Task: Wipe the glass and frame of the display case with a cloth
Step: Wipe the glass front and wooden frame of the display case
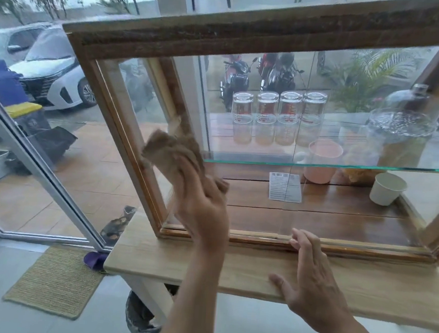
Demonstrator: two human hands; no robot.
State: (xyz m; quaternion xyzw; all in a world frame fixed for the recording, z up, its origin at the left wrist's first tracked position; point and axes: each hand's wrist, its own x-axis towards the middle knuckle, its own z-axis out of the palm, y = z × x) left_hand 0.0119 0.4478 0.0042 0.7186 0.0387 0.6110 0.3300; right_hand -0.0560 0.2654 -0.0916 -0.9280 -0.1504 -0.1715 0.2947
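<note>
A wooden-framed display case [251, 31] with glass panels stands on a light wooden counter [230, 268]. My left hand [204, 207] grips a brown cloth [169, 151] and presses it against the lower left of the front glass [342, 203], beside the left upright of the frame. The cloth looks blurred. My right hand [312, 278] rests flat on the counter, fingers apart, with its fingertips touching the bottom rail of the frame.
Inside the case, several upturned glasses [278, 118] stand at the back, with a glass dome [402, 124], a pink mug [322, 159], a white paper cup [387, 187] and a printed label [285, 186]. A woven mat [54, 282] lies on the floor at left. Cars and motorbikes stand outside.
</note>
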